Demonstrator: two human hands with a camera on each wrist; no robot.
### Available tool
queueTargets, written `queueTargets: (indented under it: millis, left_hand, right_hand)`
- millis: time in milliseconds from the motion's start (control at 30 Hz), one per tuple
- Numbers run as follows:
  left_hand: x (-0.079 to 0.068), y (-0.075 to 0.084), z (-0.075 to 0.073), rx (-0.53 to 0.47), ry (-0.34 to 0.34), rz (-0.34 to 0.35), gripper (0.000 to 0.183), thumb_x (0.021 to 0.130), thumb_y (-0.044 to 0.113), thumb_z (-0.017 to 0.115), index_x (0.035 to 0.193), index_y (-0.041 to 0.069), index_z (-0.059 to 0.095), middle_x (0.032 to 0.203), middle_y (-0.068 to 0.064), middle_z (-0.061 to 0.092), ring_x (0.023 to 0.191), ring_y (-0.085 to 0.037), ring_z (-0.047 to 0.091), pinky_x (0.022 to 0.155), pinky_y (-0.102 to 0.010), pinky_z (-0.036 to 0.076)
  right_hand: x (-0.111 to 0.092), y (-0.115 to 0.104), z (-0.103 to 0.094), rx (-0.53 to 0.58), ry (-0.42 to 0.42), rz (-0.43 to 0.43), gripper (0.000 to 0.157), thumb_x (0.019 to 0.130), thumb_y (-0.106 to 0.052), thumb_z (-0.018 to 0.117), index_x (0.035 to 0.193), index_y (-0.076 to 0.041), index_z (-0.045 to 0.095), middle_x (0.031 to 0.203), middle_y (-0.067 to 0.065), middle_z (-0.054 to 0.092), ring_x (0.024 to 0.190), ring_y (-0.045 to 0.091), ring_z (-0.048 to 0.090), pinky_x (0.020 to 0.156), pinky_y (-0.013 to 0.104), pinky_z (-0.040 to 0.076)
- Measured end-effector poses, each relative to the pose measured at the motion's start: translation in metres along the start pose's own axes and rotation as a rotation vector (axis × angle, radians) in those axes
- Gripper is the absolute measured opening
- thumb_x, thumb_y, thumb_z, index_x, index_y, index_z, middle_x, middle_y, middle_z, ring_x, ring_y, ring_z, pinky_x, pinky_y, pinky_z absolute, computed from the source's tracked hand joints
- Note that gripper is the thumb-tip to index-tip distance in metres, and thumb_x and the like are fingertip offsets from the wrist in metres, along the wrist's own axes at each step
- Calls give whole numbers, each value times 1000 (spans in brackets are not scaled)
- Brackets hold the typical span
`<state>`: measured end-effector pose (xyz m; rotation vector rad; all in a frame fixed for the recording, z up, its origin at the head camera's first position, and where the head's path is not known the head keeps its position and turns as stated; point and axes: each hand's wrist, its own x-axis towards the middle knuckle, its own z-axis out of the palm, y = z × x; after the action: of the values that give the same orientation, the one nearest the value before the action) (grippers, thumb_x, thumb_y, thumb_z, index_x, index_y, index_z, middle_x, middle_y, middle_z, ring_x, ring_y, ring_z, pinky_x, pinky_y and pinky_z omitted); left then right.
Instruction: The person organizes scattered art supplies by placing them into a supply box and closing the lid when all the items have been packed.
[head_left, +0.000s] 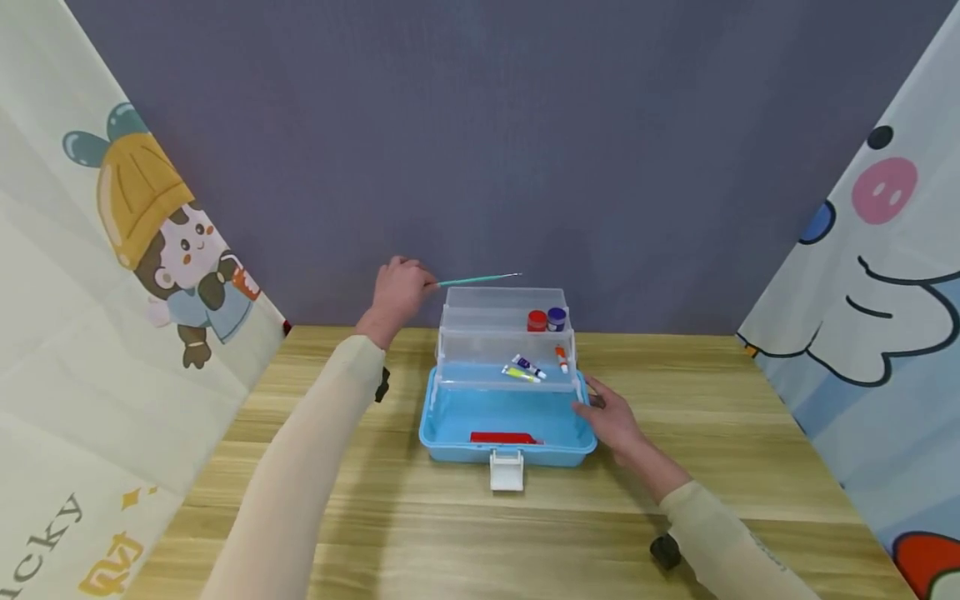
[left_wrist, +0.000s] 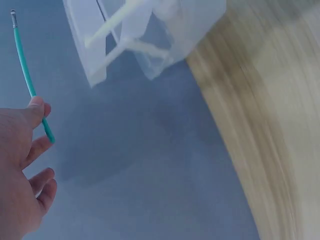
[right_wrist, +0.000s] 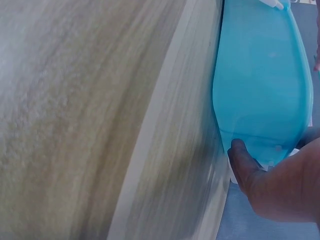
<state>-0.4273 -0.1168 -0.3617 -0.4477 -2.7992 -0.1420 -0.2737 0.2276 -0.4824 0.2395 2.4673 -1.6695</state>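
My left hand [head_left: 401,290] pinches a slim teal paintbrush [head_left: 476,280] between thumb and finger, its metal ferrule pointing right above the back tray. In the left wrist view the paintbrush [left_wrist: 25,65] stands out from the fingertips, the other fingers loosely bent. A light-blue toolbox [head_left: 495,454] stands open on the table with its clear tiered trays [head_left: 472,346] folded up and back. My right hand [head_left: 615,421] grips the box's right side, thumb at the rim. The right wrist view shows a finger lying along the blue outer wall [right_wrist: 262,75].
A red jar [head_left: 537,322] and a purple jar [head_left: 557,318] sit in the upper tray. Purple, yellow and orange paint tubes [head_left: 529,367] lie in the lower one. A long red item [head_left: 501,437] lies in the base. Behind the wooden table [head_left: 675,400] rises a grey backdrop [head_left: 480,150].
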Motion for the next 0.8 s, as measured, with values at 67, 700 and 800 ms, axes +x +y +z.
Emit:
queueTargets:
  millis: [67,700,800]
  left_hand:
    - [6,10,4,5,-32,10,19,85,34,56,97,27,69,102,4,58,109,-31,38,84,-49,34]
    - [39,70,37,94,-139,20,22,87,40,50,99,33,67,101,7,52,96,-22,39,84,-43,34]
    - [39,70,36,90,-144,18,21,87,38,51,99,32,67,100,7,53,95,-23,39,84,-44,34]
  right_hand:
    - [-1,0,0,8,0,3,62,86,-21,57,139,-18,27,127,20,42,115,33,41,88,45,40]
    - [-4,1,1,59,2,-19,62,85,-17,59,139,-15,29,124,22,44,111,34,44,86,43,42]
    - [-2,0,1,59,8,-15,61,85,-16,59,138,-16,29,124,21,44,111,33,44,86,43,42]
